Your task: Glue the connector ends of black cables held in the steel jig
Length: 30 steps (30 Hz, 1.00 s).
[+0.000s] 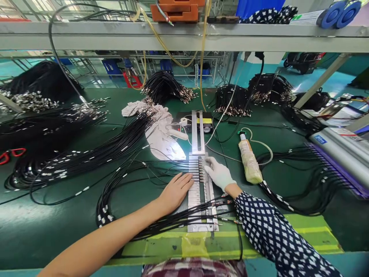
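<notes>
- Nearest: yellow-green sheeting (155, 248) covered the table edge, on the wearer's side of both hands' fingers.
- Loose black cables (167, 224) crossed just nearer than the left fingertips, running under the right forearm's side, their tips by the patterned sleeve (266, 225).
- Left hand (176, 192), bare: forearm slanted in from lower left, palm down, fingers stretched forward and nearly flat, slightly apart, tips on the left side of the metal fixture (194, 198).
- Right hand (219, 174), white-gloved: forearm angled in from lower right, wrist bent inward, fingers curled toward the thumb at the fixture's right edge. Whether they clamped anything, could not tell.
- Between the two sets of fingertips: a row of cable ends (201, 169) seated in the fixture, their leads passing left beyond the left fingers.
- Right of the gloved fingers, well apart: wrapped bottle (250, 163).
- Beyond the fingers, left: pale cloth (158, 132), brightly lit; straight ahead, black device (207, 125) with gauge.
- Farthest: heaped cable bundle (164, 84).
</notes>
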Motion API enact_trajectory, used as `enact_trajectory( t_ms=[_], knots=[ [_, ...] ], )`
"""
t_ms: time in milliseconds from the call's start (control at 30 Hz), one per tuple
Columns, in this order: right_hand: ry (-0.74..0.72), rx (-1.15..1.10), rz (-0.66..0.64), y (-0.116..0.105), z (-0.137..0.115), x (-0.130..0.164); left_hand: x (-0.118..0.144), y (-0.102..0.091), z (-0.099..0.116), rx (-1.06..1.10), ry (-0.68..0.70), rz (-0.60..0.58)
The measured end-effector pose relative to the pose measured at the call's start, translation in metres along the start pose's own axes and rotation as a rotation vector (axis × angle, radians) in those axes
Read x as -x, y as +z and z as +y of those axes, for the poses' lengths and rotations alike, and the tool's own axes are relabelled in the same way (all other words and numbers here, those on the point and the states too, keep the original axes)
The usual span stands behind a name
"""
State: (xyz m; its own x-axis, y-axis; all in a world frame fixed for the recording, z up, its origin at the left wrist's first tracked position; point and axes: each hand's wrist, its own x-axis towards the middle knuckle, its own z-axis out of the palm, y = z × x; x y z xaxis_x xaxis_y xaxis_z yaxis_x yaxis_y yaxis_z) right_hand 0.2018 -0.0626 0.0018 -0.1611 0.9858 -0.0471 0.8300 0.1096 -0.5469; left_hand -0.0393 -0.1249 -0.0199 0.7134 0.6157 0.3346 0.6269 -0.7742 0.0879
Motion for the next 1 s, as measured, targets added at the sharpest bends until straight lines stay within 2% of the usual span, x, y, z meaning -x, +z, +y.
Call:
enact_trajectory(
  t_ms=[67, 133, 200, 233, 300, 367, 433, 500, 567, 633, 733, 800, 867, 1000],
  knots=[
    [-0.020, -0.035, -0.013, -0.010, -0.001, -0.002, -0.002, -0.015, 0.005, 0.016, -0.044, -0.026],
    [-0.076, -0.088, -0.060, -0.024, 0.001, 0.009, 0.007, -0.035, 0.016, 0.084, -0.114, -0.063],
    [-0.153, -0.174, -0.161, -0.037, 0.007, 0.034, 0.028, -0.053, 0.031, 0.175, -0.203, -0.140],
    [-0.196, -0.253, -0.258, -0.041, 0.011, 0.051, 0.041, -0.059, 0.038, 0.189, -0.251, -0.183],
    [-0.256, -0.307, -0.375, -0.044, 0.020, 0.087, 0.068, -0.062, 0.051, 0.124, -0.329, -0.237],
    [-0.282, -0.203, -0.313, -0.043, 0.027, 0.117, 0.087, -0.056, 0.058, 0.018, -0.356, -0.236],
    [-0.292, -0.119, -0.271, -0.042, 0.030, 0.133, 0.096, -0.045, 0.058, -0.058, -0.317, -0.197],
    [-0.322, -0.098, -0.257, -0.044, 0.025, 0.134, 0.097, -0.037, 0.048, -0.094, -0.242, -0.148],
    [-0.373, -0.107, -0.227, -0.048, 0.013, 0.126, 0.093, -0.039, 0.028, -0.109, -0.163, -0.103],
    [-0.426, -0.116, -0.178, -0.048, -0.004, 0.116, 0.090, -0.050, 0.000, -0.120, -0.077, -0.069],
    [-0.513, -0.118, -0.158, -0.034, -0.027, 0.105, 0.097, -0.073, -0.040, -0.116, 0.019, -0.083],
    [-0.551, -0.112, -0.181, -0.021, -0.034, 0.101, 0.107, -0.084, -0.054, -0.067, -0.012, -0.122],
    [-0.529, -0.135, -0.174, -0.014, -0.033, 0.098, 0.117, -0.090, -0.057, 0.028, -0.124, -0.142],
    [-0.330, -0.289, -0.113, -0.020, -0.012, 0.086, 0.124, -0.092, -0.048, 0.341, -0.368, -0.128]
  ],
)
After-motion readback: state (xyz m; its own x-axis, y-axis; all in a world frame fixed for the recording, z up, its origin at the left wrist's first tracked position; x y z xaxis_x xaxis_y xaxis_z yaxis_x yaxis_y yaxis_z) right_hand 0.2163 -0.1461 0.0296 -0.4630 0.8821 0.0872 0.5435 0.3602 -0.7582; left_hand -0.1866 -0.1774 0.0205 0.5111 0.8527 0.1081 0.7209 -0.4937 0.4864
